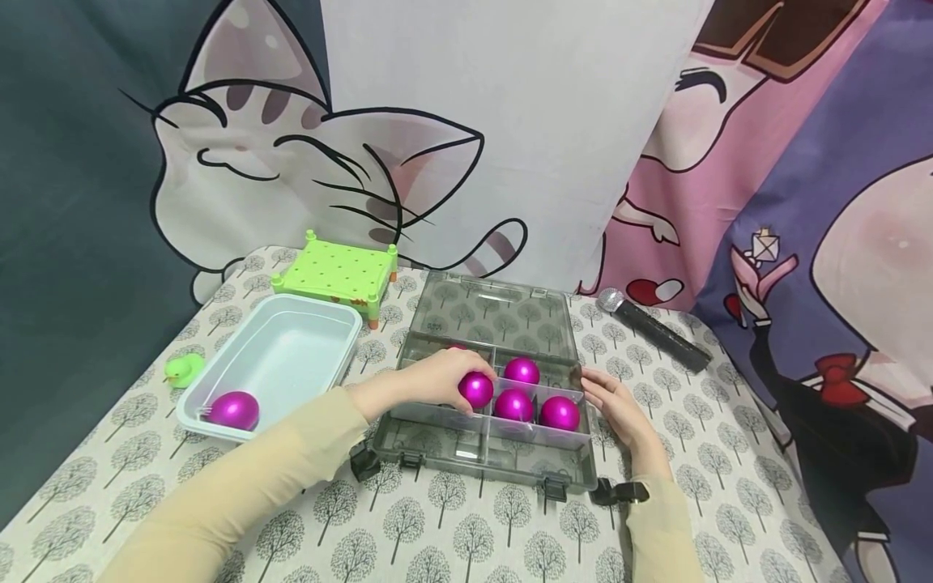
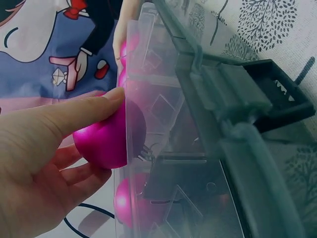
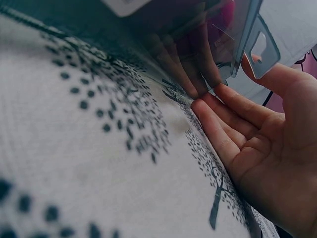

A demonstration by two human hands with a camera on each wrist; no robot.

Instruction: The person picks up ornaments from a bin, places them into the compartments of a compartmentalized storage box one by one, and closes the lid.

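A grey see-through case [image 1: 430,460] lies with its lid [image 1: 496,320] folded back on the table. Inside it, a clear divided tray holds several shiny magenta balls [image 1: 560,414]. My left hand [image 1: 433,380] grips one magenta ball [image 1: 477,389] between thumb and fingers, at the tray's front left compartment; the left wrist view shows this ball [image 2: 106,141] partly behind the clear tray wall. Another ball peeks out behind the left hand, mostly hidden. My right hand [image 1: 619,409] touches the case's right side with fingers extended, the fingertips [image 3: 203,109] at its lower edge in the right wrist view.
A pale blue tub [image 1: 299,340] stands left of the case with one magenta ball [image 1: 235,410] in it. Beside it are a green toy duck [image 1: 185,370] and a green toy bed frame [image 1: 335,271]. A black microphone [image 1: 656,330] lies at the right.
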